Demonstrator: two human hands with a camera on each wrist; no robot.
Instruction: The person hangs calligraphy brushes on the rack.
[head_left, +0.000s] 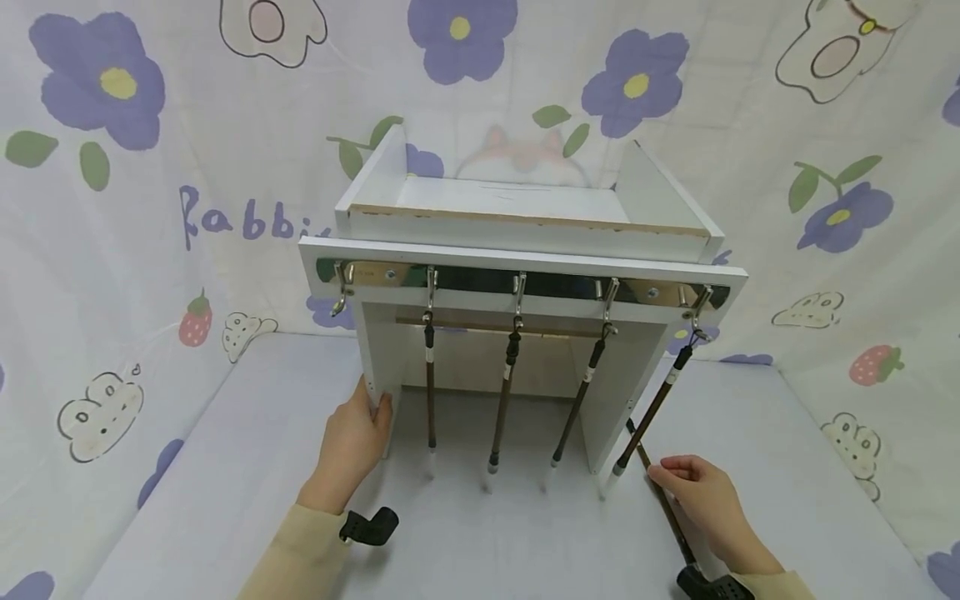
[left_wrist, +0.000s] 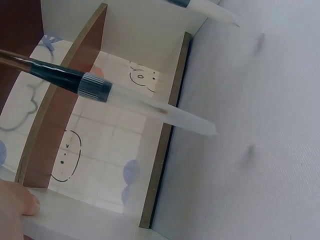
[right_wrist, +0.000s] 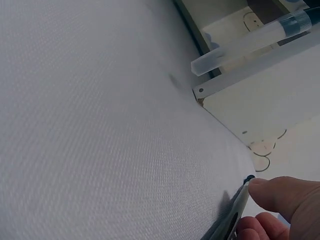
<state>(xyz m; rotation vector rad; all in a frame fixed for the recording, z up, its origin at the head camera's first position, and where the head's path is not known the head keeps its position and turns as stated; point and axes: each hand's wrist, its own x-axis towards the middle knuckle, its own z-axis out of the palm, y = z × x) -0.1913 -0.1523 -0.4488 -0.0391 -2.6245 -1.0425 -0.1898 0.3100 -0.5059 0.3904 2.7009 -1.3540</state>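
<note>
A white wooden shelf stands on the table, a metal hook strip across its front. Several capped writing brushes hang by loops from its hooks, tips down; the far-left hook is bare. My left hand grips the front edge of the shelf's left side panel, thumb on the inner face. To the right of the shelf, my right hand pinches another writing brush partway along its slanting shaft. In the right wrist view, a dark end of this brush shows past the thumb.
The rightmost hanging brush slants close to my right hand. A patterned cloth forms the backdrop and sides. White cloth covers the table in front of the shelf. Black wrist cameras sit at both cuffs.
</note>
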